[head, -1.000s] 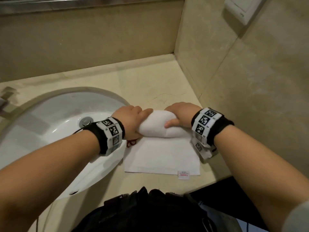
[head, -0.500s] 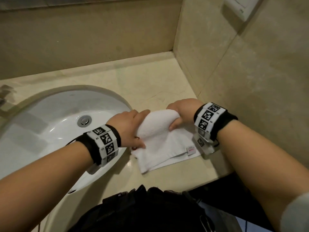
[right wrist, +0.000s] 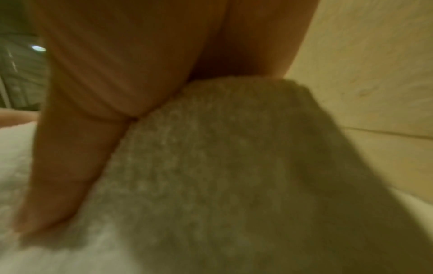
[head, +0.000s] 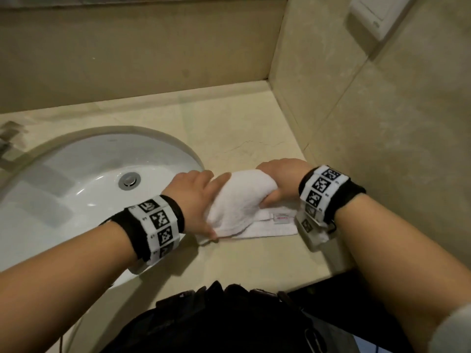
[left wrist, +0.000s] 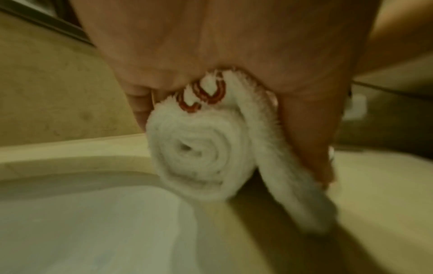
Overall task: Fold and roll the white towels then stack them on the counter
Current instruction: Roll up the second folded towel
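A white towel (head: 242, 200) lies on the beige counter (head: 229, 138) right of the sink, most of it wound into a roll. A short flat tail with a small label (head: 280, 218) sticks out at the near side. My left hand (head: 196, 197) grips the roll's left end, thumb down on the tail's corner. My right hand (head: 280, 179) grips the right end, thumb under the roll. The left wrist view shows the towel's spiral end (left wrist: 199, 159) with red stitching beside my left hand's fingers (left wrist: 140, 103). In the right wrist view the towel (right wrist: 211, 176) fills the picture under my thumb (right wrist: 70, 166).
A white oval sink (head: 76, 189) with a metal drain (head: 129, 180) sits left of the towel. Tiled walls close the counter at the back and right, with a white switch plate (head: 369, 14) up high. Dark clothing (head: 229, 322) lies along the counter's near edge.
The roll has grown and come toward me, taking up most of the flat tail. The label now lies close under the roll. Both hands stayed on the roll's ends.
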Action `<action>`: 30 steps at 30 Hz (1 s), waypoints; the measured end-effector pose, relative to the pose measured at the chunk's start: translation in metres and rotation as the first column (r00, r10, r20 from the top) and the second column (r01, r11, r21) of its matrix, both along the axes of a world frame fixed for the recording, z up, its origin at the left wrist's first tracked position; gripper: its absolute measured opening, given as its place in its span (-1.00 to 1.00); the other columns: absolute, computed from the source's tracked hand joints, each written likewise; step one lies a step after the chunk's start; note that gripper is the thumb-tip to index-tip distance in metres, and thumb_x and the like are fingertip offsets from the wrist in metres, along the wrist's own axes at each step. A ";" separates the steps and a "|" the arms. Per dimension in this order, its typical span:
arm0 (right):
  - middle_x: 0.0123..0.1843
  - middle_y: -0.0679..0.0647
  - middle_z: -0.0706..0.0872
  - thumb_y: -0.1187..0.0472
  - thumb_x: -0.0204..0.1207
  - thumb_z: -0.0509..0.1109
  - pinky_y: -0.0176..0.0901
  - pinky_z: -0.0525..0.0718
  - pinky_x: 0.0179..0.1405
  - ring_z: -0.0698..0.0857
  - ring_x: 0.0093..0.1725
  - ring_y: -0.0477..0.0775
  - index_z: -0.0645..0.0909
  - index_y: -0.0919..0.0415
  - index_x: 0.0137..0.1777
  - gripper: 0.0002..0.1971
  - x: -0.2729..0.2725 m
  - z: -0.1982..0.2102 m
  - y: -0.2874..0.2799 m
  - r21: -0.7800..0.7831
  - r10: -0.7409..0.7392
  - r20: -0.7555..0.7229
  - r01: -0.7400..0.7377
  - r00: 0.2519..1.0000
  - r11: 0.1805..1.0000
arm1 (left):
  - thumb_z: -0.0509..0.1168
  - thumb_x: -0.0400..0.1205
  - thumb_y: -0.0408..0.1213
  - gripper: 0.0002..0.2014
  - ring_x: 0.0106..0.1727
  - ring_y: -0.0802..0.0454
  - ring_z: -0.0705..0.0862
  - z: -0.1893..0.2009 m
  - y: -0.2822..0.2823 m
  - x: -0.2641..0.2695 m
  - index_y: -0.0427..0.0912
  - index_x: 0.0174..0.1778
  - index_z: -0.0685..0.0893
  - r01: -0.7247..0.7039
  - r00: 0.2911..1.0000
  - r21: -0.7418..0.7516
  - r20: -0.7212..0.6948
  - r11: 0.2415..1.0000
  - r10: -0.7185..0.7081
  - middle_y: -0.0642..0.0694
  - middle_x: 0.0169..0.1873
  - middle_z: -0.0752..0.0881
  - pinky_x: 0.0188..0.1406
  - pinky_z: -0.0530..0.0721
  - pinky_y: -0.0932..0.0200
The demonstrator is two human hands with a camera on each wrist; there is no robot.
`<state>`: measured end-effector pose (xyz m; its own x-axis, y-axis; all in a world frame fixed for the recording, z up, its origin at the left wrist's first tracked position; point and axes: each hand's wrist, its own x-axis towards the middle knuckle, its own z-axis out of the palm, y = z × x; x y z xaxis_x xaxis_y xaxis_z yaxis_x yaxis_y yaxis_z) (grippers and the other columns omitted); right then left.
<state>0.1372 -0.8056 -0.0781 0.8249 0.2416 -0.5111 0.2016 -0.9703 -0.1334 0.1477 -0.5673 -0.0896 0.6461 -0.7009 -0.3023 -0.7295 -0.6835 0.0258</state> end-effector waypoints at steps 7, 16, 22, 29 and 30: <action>0.34 0.07 0.52 -0.44 0.06 0.38 0.03 0.40 0.30 0.53 0.27 0.18 0.26 0.01 0.47 -0.02 -0.032 -0.008 -0.002 -0.017 -0.024 0.300 0.031 0.954 0.999 | 0.46 0.18 0.09 -0.09 0.16 -0.04 0.63 0.006 0.004 0.031 0.29 0.43 0.16 -0.215 0.891 -0.059 -0.421 0.975 0.171 0.08 0.19 0.64 0.09 0.59 0.09; 0.00 -0.02 0.64 0.00 0.09 0.47 -0.17 0.47 -0.23 0.66 -0.05 0.12 0.40 -0.07 0.18 -0.41 -0.012 -0.011 0.001 0.031 -0.051 0.201 0.045 0.978 0.998 | 0.39 0.18 0.29 -0.02 0.13 -0.08 0.61 0.008 0.000 0.014 0.12 0.49 0.13 -0.032 0.999 -0.013 0.023 0.999 0.032 0.00 0.19 0.60 0.14 0.56 0.01; 0.09 0.01 0.57 -0.15 0.10 0.44 -0.10 0.59 -0.11 0.63 0.02 0.13 0.33 -0.15 0.21 -0.36 -0.017 -0.018 -0.006 0.102 -0.219 0.154 0.205 0.964 0.973 | 0.32 0.41 0.08 -0.12 0.14 -0.20 0.58 0.005 -0.019 0.005 0.02 0.55 -0.03 -0.065 0.992 0.002 0.109 0.998 0.065 -0.17 0.25 0.53 0.11 0.55 -0.03; 0.27 0.16 0.47 0.18 0.20 0.49 -0.04 0.58 0.15 0.57 0.18 0.22 0.29 0.01 0.39 -0.27 -0.050 -0.013 0.006 0.216 -0.331 0.145 0.297 0.932 0.930 | 0.36 0.43 -0.02 -0.18 0.12 -0.18 0.58 0.018 -0.010 -0.019 0.00 0.51 0.03 -0.103 0.990 0.047 0.105 0.994 0.098 -0.17 0.21 0.54 0.11 0.60 -0.06; 0.26 0.16 0.47 0.18 0.21 0.48 -0.03 0.59 0.16 0.57 0.17 0.22 0.29 0.01 0.39 -0.27 -0.055 -0.010 0.011 0.218 -0.318 0.135 0.285 0.939 0.934 | 0.35 0.43 0.01 -0.18 0.13 -0.18 0.58 0.021 -0.002 -0.027 0.00 0.52 0.03 -0.120 0.988 0.042 0.099 0.992 0.115 -0.17 0.22 0.54 0.11 0.60 -0.05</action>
